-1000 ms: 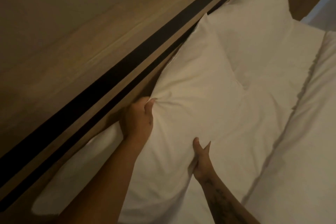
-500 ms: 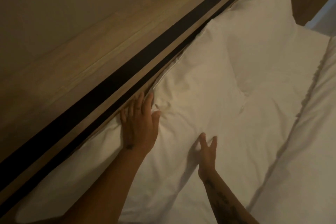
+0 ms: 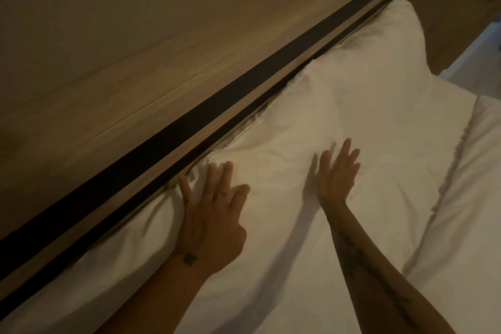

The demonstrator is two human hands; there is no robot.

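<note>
Headboard (image 3: 130, 84): wooden, with a dark strip (image 3: 189, 122) along it; it fills the upper left of the frame and runs on a diagonal from lower left to upper right.
Bed (image 3: 466, 211): white cover, lower right of the frame, its ruffled edge near the pillows.
Near pillow (image 3: 282, 138): white, in the centre of the frame, its back edge against the headboard. Its long axis follows the same diagonal as the strip.
Far pillow (image 3: 393, 68): upper right, touching the near pillow's far end.
Left hand (image 3: 214, 222): fingers straight and spread, flat on the near pillow at its headboard edge, gripping nothing.
Right hand (image 3: 337, 173): fingers straight and apart, palm down on the pillow's middle, holding nothing. It is the hand closer to the far pillow.
Relation that matters: the rest of the pillow's length lies up and right of both hands, so smoothing it probably means sweeping along the diagonal, with the right hand leading.
</note>
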